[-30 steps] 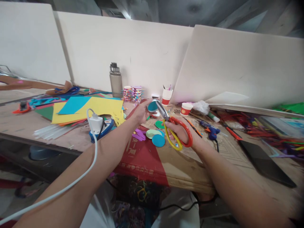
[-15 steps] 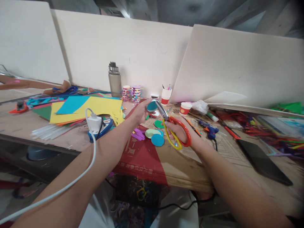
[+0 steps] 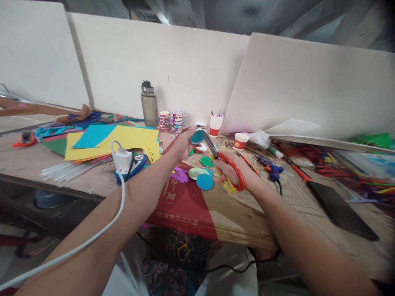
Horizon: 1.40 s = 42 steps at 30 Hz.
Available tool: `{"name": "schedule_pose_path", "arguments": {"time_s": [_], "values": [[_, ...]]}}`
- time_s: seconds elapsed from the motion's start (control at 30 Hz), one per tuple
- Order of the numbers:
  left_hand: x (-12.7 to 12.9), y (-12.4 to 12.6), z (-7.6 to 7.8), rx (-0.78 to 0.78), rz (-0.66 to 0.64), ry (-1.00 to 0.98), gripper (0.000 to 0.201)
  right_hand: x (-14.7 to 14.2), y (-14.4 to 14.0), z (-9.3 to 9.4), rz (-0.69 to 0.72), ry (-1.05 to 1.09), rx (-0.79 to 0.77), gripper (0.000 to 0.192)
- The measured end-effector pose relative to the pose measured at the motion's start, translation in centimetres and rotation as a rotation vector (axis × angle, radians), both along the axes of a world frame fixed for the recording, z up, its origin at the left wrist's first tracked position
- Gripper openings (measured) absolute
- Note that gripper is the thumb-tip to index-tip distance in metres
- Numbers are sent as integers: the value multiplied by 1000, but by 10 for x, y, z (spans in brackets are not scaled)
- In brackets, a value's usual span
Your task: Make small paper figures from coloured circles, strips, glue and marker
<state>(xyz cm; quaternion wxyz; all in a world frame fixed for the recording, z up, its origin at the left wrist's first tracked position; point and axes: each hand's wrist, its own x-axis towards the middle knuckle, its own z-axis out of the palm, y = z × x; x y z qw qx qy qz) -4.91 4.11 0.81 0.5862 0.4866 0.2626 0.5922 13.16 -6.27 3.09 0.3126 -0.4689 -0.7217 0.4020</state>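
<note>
Scissors (image 3: 226,170) with red and yellow handles are sitting in the right hand (image 3: 236,174), whose fingers are curled through the loops and gripping them, while the grey blades are reaching up and to the left toward the other hand. Left hand (image 3: 184,144) is pinching a teal paper disc (image 3: 197,137) between thumb and fingers, holding it just above the counter (image 3: 234,213), and the blade tips are meeting the disc's right edge. So the disc is lying right at the far end of the scissors, up and left of the right hand, with the two hands close together but not touching.

Below the hands, loose cut circles are lying on the counter: a green circle (image 3: 206,161), a pale circle (image 3: 195,173) and a blue circle (image 3: 205,182) that is overlapping the pale one. Purple paper strips (image 3: 180,174) are resting just left of them on a red sheet (image 3: 182,205).

Further left, a stack of coloured paper (image 3: 114,142), yellow with blue on top, is spreading across the counter, and a white charger (image 3: 122,159) with its cable is trailing toward the camera over the left forearm. A grey bottle (image 3: 149,105) is standing upright at the back beside rolls of patterned tape (image 3: 171,121), and two paper cups (image 3: 216,125) are standing to the right of those. A blue glue gun (image 3: 271,166) is lying to the right of the right hand, and a dark tablet (image 3: 339,209) is lying flat well beyond it
</note>
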Motion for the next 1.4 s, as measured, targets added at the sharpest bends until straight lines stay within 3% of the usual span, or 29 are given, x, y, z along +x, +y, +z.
{"name": "schedule_pose_path", "arguments": {"time_s": [0.37,0.67,1.4], "values": [[-2,8,-7,94,57,40,55,3,1,0,-2,-216,220,22],[1,6,-8,119,54,127,58,2,-1,3,-42,-249,318,25],[2,2,-9,170,94,245,60,3,2,-3,-52,-242,291,30]]}}
